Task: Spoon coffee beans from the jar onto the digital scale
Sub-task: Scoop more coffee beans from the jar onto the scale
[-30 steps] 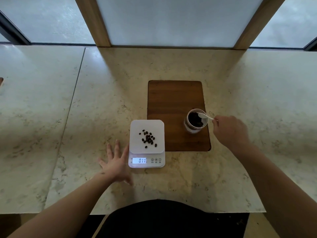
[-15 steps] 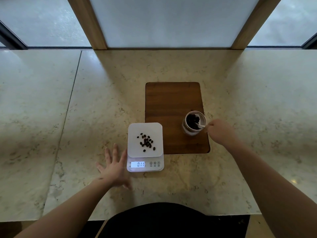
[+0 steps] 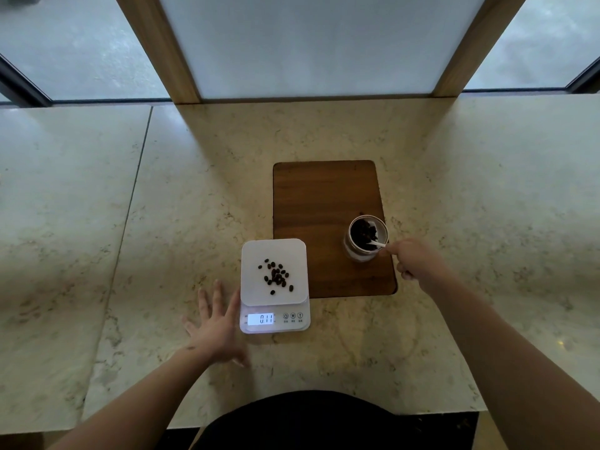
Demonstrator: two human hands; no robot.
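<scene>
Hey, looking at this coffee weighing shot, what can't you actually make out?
All from the head view:
- Spoon bowl: buried among the beans in the jar, so its load is hidden.
- Right hand grip: fingers curl away.
- Scale button labels: too small; no unit visible.
- Both elbows: cut off by the bottom edge.

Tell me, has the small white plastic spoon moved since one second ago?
Yes. The small white plastic spoon, held by the right hand, was above the rim of the glass jar; now its bowl is dipped down among the beans inside.
</scene>
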